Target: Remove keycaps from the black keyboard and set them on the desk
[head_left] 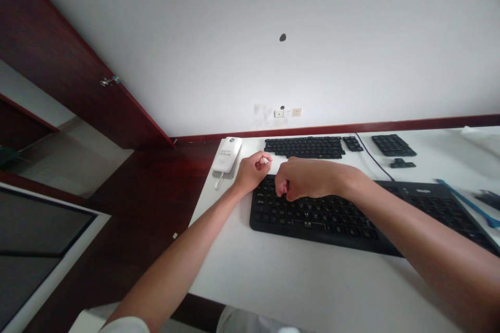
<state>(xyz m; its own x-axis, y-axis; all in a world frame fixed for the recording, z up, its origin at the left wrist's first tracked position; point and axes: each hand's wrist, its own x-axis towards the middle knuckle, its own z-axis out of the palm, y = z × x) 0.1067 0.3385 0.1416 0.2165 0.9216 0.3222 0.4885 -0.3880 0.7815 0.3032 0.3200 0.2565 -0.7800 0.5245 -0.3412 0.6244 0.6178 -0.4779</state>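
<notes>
A black keyboard (312, 213) lies on the white table, its key positions showing small pale centres as if the keycaps are off. My right hand (300, 177) reaches over its upper left part, fingers bent down and closed near the keys. Whatever the fingertips grip, if anything, is hidden. Just left of the keyboard's upper left corner, my left hand (253, 170) is curled, thumb and forefinger close together. I cannot make out anything in it. Behind both hands lies a block of black keycaps (304, 145) set out in rows.
Smaller keycap groups (386, 144) lie at the back right, near a keyboard cable (373, 158). A white power bank (227, 155) with a short strap sits by the table's left edge. A blue strip (469, 202) lies at right. A wall with sockets (288, 113) stands behind.
</notes>
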